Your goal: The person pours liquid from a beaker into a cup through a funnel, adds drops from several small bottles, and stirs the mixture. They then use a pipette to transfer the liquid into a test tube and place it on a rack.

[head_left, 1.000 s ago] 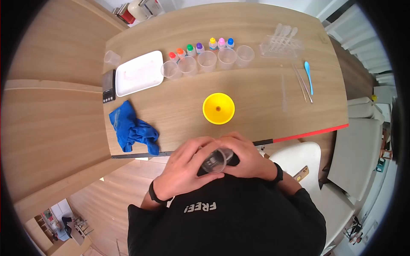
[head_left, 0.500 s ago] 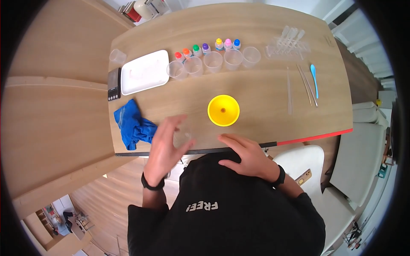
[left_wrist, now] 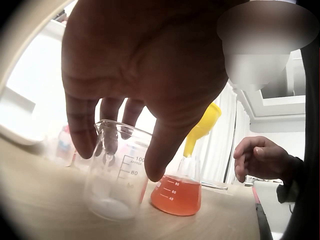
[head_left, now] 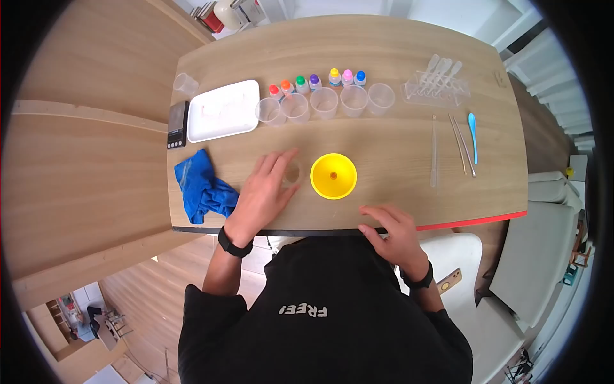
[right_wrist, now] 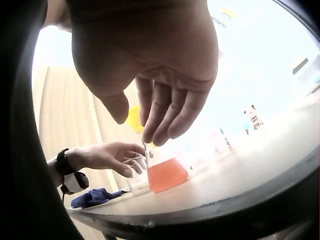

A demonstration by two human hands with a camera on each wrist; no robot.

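A clear beaker (left_wrist: 117, 190) with printed volume marks stands on the table, left of the funnel. My left hand (head_left: 259, 195) holds it near the rim, thumb on one side and fingers on the other. A conical flask (left_wrist: 176, 196) of orange-red liquid stands beside the beaker. Its neck holds a yellow funnel (head_left: 323, 185), which hides the flask in the head view. My right hand (head_left: 395, 235) hovers by the table's front edge, right of the funnel, fingers loosely bent and holding nothing.
Behind stand several clear cups (head_left: 324, 102) and dropper bottles (head_left: 301, 84) with coloured caps. A white tray (head_left: 249, 121), black scale (head_left: 177, 125) and blue cloth (head_left: 203, 192) lie left. On the right are a rack (head_left: 435, 95) with pipettes, thin rods (head_left: 460, 144) and a blue spoon (head_left: 472, 131).
Both hands held the beaker close to the body. My left hand has carried it forward onto the table beside the funnel, while my right hand let go and moved right.
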